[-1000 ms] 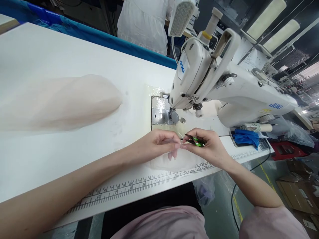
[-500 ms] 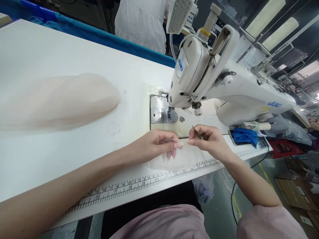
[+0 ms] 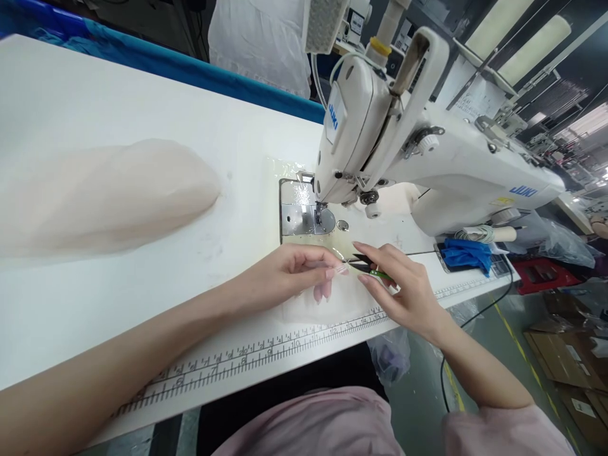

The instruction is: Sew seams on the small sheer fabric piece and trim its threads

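My left hand (image 3: 297, 272) pinches the edge of a small sheer pale fabric piece (image 3: 327, 304) lying on the white table (image 3: 142, 126) by the printed ruler (image 3: 266, 348). My right hand (image 3: 403, 285) holds green-handled thread snips (image 3: 373, 269), their dark blades pointing at my left fingertips and almost touching the pinched fabric edge. Both hands sit just in front of the needle plate (image 3: 308, 218) of the white JUKI sewing machine (image 3: 403, 152).
A long heap of pale sheer fabric (image 3: 104, 193) lies on the table to the left. A blue cloth (image 3: 468, 253) rests beside the machine at right. A person in white (image 3: 261, 38) stands beyond the blue table edge. Cardboard boxes (image 3: 574, 380) sit on the floor.
My right hand turned and lowered the snips so their blades now point at the pinched fabric edge. The left hand stayed nearly still. The view shifted slightly.
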A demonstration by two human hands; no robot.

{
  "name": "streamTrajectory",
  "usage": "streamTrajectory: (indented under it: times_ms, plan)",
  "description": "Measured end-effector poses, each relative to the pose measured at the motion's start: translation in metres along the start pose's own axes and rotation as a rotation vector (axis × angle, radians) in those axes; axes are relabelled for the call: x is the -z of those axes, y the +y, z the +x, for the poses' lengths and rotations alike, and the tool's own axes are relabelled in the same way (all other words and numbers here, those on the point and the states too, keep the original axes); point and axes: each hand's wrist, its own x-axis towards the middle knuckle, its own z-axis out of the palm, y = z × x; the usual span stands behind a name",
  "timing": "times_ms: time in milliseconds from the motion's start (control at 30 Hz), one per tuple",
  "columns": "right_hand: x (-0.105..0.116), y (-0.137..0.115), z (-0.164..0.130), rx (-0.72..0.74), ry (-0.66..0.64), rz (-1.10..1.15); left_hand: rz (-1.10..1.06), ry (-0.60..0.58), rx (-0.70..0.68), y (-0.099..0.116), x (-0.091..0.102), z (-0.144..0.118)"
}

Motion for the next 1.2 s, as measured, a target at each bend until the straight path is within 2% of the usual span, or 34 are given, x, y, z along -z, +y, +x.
streamTrajectory:
  times_ms: [200, 433, 733, 1067, 1200]
  plan:
    - [-0.009, 0.001, -0.013, -0.034, -0.003, -0.102, -0.002, 0.025, 0.003, -0.002, 0.000, 0.001]
    - [-0.012, 0.001, -0.012, -0.004, 0.056, -0.067, -0.009, 0.035, 0.020, -0.003, 0.000, 0.002]
    - [-0.015, 0.001, -0.010, 0.009, 0.043, -0.128, -0.020, 0.037, -0.019, -0.004, 0.000, 0.002]
    - [-0.018, 0.000, -0.009, -0.025, 0.046, -0.064, -0.024, 0.025, -0.022, -0.003, -0.001, 0.002]
    - [-0.017, -0.002, -0.005, -0.079, 0.075, 0.055, -0.039, 0.023, -0.027, -0.003, -0.001, 0.002]
